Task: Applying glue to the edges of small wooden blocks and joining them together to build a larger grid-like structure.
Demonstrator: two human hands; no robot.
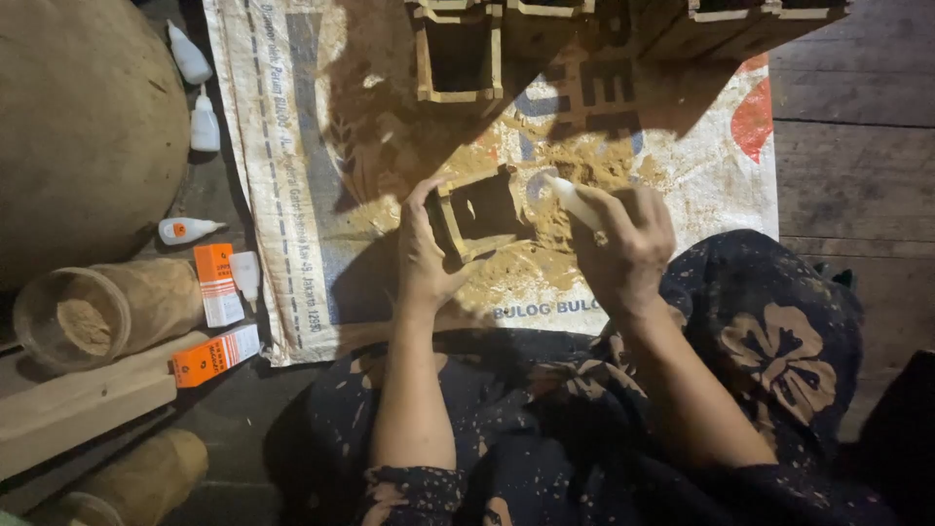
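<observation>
Woven sack below; left hand gripping wooden box, right hand clutching white bottle.

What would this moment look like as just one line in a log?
left hand: holds small wooden box | right hand: holds white glue bottle, tip by box | under: sawdust on printed sack

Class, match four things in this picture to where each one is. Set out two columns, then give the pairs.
1. small wooden box
2. white glue bottle
3. two orange-and-white cartons
4. printed woven sack

A. on the floor at the left
B. in the right hand
C. spread under the sawdust
D. in the left hand

Pairs: 1-D, 2-B, 3-A, 4-C
</observation>
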